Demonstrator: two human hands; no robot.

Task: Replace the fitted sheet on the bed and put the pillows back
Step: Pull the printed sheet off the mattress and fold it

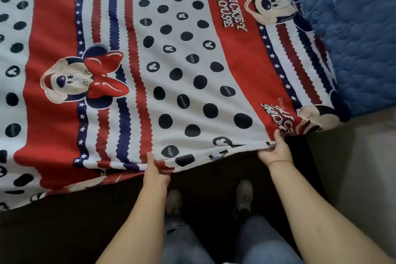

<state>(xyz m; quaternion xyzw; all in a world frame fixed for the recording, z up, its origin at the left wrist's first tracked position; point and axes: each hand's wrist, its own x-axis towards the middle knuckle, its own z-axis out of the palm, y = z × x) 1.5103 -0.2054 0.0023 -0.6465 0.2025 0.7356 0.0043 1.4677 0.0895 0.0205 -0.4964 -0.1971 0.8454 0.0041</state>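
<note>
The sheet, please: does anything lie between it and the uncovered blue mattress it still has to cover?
Nothing visible does. The left hand and right hand grip the sheet at its near edge, and the blue mattress beside it lies bare.

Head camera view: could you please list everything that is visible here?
sheet: one, red, white and navy cartoon print, spread over the bed.
quilted cover: one, blue, upper right, bare beside the sheet.
floor: one, pale, lower right.
shoes: two, grey, bottom centre.
jeans: one pair, blue, bottom edge.
bracelet: one, red thread, right wrist.
left hand: one, grips the sheet's near edge.
right hand: one, grips the same edge, nearer the corner.
</note>
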